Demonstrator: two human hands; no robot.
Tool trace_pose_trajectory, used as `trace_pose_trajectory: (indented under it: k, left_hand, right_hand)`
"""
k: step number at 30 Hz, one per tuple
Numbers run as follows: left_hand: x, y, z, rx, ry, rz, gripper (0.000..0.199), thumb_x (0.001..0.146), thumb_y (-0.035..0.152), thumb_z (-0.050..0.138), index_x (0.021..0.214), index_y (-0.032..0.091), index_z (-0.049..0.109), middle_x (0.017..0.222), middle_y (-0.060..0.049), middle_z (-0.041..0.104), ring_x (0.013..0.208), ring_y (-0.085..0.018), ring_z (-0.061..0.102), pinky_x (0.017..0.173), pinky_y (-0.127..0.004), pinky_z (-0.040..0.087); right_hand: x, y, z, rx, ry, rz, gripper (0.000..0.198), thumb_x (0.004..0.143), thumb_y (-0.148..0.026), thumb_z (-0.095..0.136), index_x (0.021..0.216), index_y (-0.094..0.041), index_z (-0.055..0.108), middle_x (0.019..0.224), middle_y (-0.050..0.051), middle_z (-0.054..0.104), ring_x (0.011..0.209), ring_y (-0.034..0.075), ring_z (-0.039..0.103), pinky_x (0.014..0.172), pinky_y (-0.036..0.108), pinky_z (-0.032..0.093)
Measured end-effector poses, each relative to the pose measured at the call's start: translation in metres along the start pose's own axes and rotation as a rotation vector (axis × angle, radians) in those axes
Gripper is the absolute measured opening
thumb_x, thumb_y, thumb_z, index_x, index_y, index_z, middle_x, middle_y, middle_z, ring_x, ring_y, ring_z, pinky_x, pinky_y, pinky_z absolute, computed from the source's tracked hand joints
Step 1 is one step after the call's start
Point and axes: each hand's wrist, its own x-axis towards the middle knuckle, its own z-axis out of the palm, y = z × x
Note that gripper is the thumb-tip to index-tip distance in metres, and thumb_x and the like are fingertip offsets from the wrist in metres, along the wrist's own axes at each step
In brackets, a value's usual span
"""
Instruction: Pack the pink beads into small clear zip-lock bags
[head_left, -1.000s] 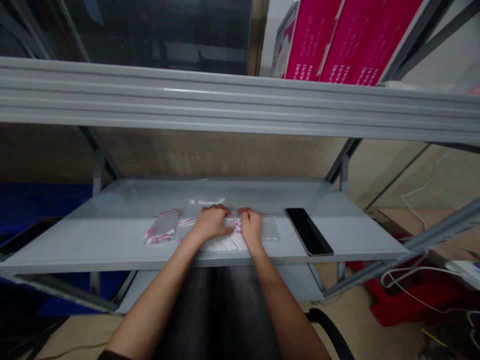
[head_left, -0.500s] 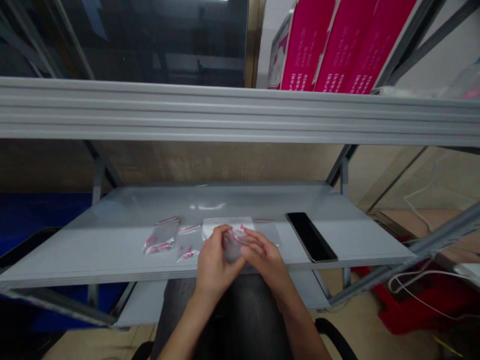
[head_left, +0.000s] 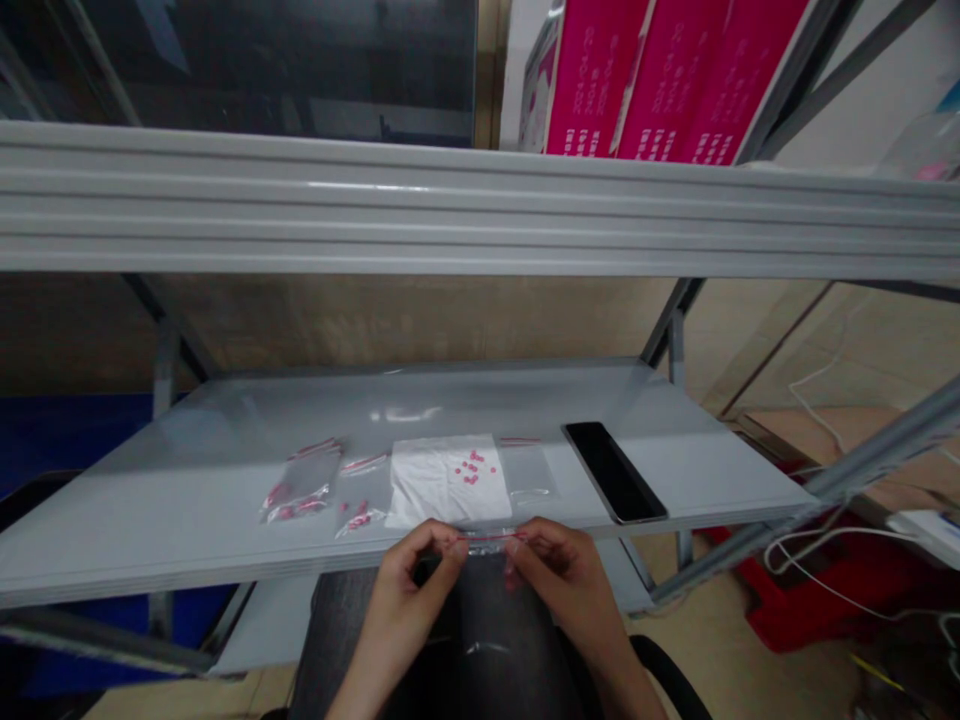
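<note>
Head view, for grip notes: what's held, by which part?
Left hand and right hand pinch a clear bag by opposite ends of its red strip.

From where I stand, the pink box, leftmost on the upper shelf, carries pale print along its side. One line appears to read 2024/04/20; the lines next to it are too blurred to confirm. White bracketed characters below: illegible. Second box, third box: similar print, digits uncertain.

Dim light; pale glare streaks the surface beyond the fingers. Shadow gathers lower left of them; edges look stretched.
</note>
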Motion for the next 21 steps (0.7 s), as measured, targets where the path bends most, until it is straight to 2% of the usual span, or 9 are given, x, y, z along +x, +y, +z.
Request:
trace_pose_trajectory:
  k: [7, 10, 12, 14, 17, 19, 21]
  left_hand:
    - [-0.005, 0.010, -0.004, 0.093, 0.047, 0.086, 0.029, 0.083, 0.041, 0.061, 0.064, 0.020, 0.062, 0.062, -0.001, 0.063, 0.063, -0.018, 0.059, 0.061, -0.025, 0.047]
    - [-0.006, 0.014, -0.004, 0.140, 0.070, 0.144, 0.027, 0.084, 0.038, 0.060, 0.064, 0.020, 0.062, 0.061, -0.001, 0.063, 0.062, -0.018, 0.060, 0.060, -0.026, 0.047]
    - [-0.007, 0.016, -0.005, 0.207, 0.085, 0.217, 0.024, 0.085, 0.035, 0.059, 0.065, 0.021, 0.062, 0.063, -0.001, 0.064, 0.062, -0.018, 0.060, 0.061, -0.028, 0.047]
    - [-0.008, 0.017, -0.006, 0.286, 0.099, 0.313, 0.021, 0.085, 0.031, 0.058, 0.067, 0.023, 0.062, 0.065, -0.002, 0.065, 0.065, -0.019, 0.061, 0.064, -0.030, 0.047]
    - [-0.012, 0.018, -0.008, 0.388, 0.103, 0.452, 0.013, 0.086, 0.024, 0.058, 0.073, 0.025, 0.062, 0.068, -0.001, 0.066, 0.068, -0.020, 0.062, 0.068, -0.033, 0.047]
    - [-0.014, 0.019, -0.009, 0.447, 0.090, 0.523, 0.010, 0.085, 0.021, 0.059, 0.078, 0.026, 0.062, 0.070, 0.000, 0.067, 0.068, -0.020, 0.062, 0.070, -0.034, 0.045]
    - [-0.016, 0.022, -0.009, 0.494, 0.081, 0.567, 0.009, 0.084, 0.019, 0.060, 0.079, 0.026, 0.061, 0.070, 0.001, 0.067, 0.067, -0.020, 0.062, 0.071, -0.034, 0.044]
  right_hand:
    - [-0.006, -0.001, 0.000, -0.221, 0.100, -0.171, 0.038, 0.087, -0.042, 0.059, 0.057, -0.018, 0.055, 0.051, 0.000, 0.055, 0.051, 0.013, 0.052, 0.051, 0.023, 0.040]
    - [-0.007, -0.002, -0.005, -0.261, 0.065, -0.173, 0.035, 0.089, -0.040, 0.058, 0.063, -0.018, 0.061, 0.057, 0.001, 0.057, 0.056, 0.014, 0.053, 0.054, 0.024, 0.041]
    - [-0.006, -0.002, -0.011, -0.286, -0.018, -0.189, 0.028, 0.090, -0.037, 0.057, 0.073, -0.018, 0.069, 0.067, 0.003, 0.063, 0.064, 0.016, 0.058, 0.059, 0.025, 0.044]
    - [-0.004, -0.004, -0.017, -0.306, -0.038, -0.247, 0.018, 0.089, -0.034, 0.060, 0.093, -0.022, 0.073, 0.086, 0.005, 0.067, 0.076, 0.018, 0.062, 0.066, 0.027, 0.048]
    - [-0.003, -0.014, -0.019, -0.346, -0.007, -0.354, 0.037, 0.083, -0.028, 0.070, 0.120, -0.028, 0.064, 0.111, 0.006, 0.064, 0.095, 0.021, 0.060, 0.082, 0.032, 0.049]
    - [-0.002, -0.024, -0.013, -0.370, -0.074, -0.393, 0.034, 0.082, -0.022, 0.071, 0.115, -0.028, 0.065, 0.108, 0.005, 0.065, 0.101, 0.022, 0.058, 0.088, 0.034, 0.046]
    - [-0.002, -0.032, -0.002, -0.398, -0.151, -0.410, 0.016, 0.085, -0.016, 0.068, 0.099, -0.025, 0.068, 0.094, 0.003, 0.066, 0.096, 0.021, 0.058, 0.085, 0.034, 0.045]
